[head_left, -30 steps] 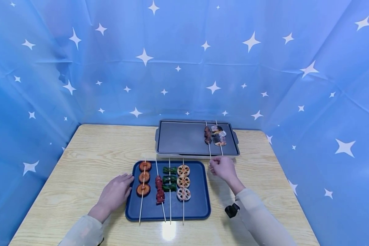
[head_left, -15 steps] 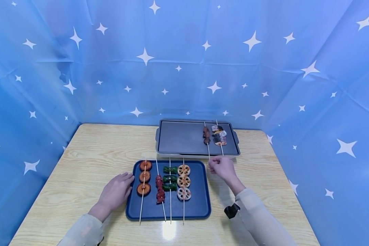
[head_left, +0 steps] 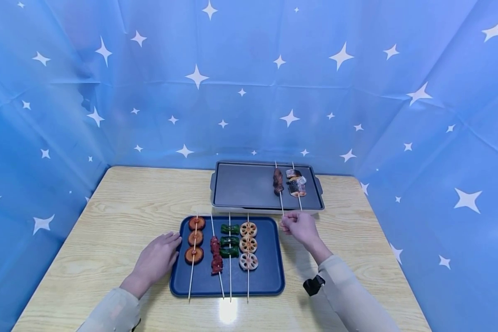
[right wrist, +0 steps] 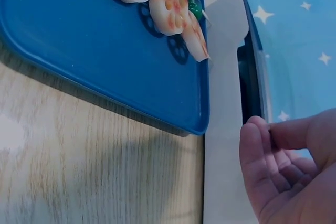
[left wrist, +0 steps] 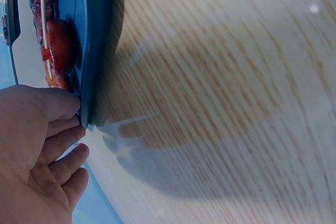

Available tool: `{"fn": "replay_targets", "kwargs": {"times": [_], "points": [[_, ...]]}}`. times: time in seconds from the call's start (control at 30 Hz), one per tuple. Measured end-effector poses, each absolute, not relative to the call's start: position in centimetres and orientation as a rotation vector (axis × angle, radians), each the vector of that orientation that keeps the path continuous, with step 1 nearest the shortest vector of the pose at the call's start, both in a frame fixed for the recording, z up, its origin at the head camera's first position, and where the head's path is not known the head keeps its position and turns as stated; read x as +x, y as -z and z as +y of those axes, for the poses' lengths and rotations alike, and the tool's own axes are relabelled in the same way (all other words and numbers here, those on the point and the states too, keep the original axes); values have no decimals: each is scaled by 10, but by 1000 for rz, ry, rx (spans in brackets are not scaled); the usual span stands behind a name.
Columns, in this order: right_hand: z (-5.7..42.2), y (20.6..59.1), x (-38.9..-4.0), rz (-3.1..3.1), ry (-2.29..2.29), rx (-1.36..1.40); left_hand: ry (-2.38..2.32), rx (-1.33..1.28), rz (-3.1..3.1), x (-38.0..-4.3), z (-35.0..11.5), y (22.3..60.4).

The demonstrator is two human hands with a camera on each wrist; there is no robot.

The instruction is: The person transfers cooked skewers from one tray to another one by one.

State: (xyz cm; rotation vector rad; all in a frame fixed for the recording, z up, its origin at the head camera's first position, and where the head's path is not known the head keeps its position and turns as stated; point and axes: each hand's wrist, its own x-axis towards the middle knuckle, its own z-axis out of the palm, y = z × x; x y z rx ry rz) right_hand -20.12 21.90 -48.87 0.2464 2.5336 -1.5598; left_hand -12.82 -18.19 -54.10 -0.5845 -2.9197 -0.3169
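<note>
My right hand pinches the lower end of a browned meat skewer between thumb and fingertips. The meat lies over the right part of the grey grill plate. In the right wrist view the curled fingers of my right hand meet the thumb, and the meat is out of sight. My left hand rests at the left rim of the blue tray. In the left wrist view the thumb of my left hand touches that rim, with the other fingers loosely bent beside it.
On the tray lie a round orange-brown slice skewer, a red meat skewer, a green pepper skewer and a lotus root skewer. A fish skewer lies right of the browned meat. A starry blue curtain encloses the wooden table.
The browned meat has shifted a little left on the plate and rolled on its stick, in my right fingers. My left hand and the tray have stayed in place.
</note>
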Motion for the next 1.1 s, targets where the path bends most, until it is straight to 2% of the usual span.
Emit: {"fn": "replay_targets", "kwargs": {"times": [1.1], "points": [[216,470,-170,2434,1491,48,321,-572,-2924,-127,-181,540]]}}
